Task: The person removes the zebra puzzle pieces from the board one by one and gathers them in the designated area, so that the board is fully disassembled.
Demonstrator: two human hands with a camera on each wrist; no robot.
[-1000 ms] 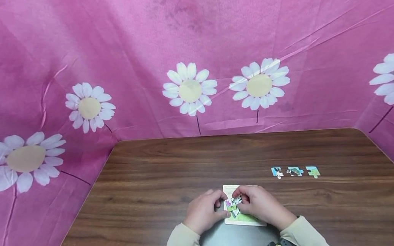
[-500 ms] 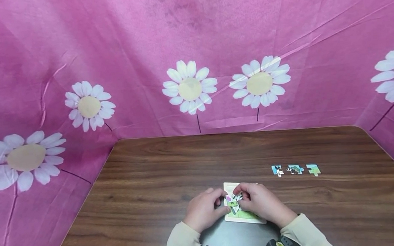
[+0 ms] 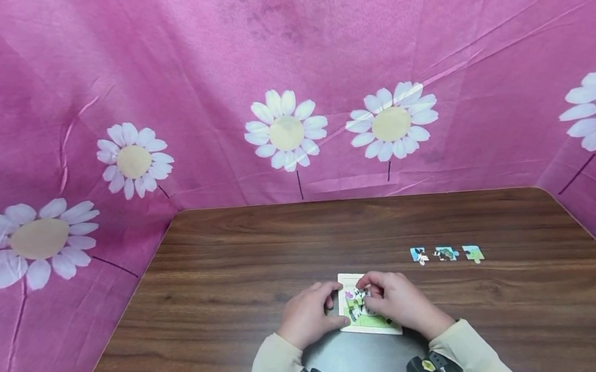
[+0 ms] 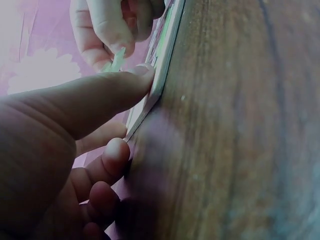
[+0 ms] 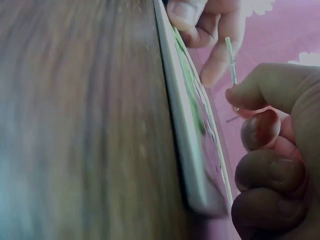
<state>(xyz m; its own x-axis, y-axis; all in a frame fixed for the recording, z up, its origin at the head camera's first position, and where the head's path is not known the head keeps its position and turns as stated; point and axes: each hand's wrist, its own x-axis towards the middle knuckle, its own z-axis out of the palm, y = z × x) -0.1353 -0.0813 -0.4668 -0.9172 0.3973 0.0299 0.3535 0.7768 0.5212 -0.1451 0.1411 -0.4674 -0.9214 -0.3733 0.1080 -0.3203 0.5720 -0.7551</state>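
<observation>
A flat, rectangular puzzle tray with a pale rim (image 3: pixel 348 277), printed in green with a black-and-white figure, is set between the two hands on the brown wood-grained table (image 3: pixel 230 260). By the left hand (image 3: pixel 309 315) the near-left side of this tray is held, the thumb being laid on the rim and the index finger placed farther along the same edge. By the right hand (image 3: pixel 402 302) a thin, pale-green puzzle piece (image 5: pixel 231 60) is pinched between thumb and index finger; it is seen almost edge-on, raised off the tray's surface, and its printed face cannot be made out. The tray's right part is covered by that hand in the head view. Beyond the right hand, well apart from it, three small printed cardboard-like pieces (image 3: pixel 446 253) in blue, green and white are laid in a row. Below each hand a cream sleeve (image 3: pixel 475 349) is seen, and a black wrist device (image 3: pixel 435 368) is worn at each wrist. Past both hands, the table is backed by pink fabric printed with white daisies (image 3: pixel 191 72).
</observation>
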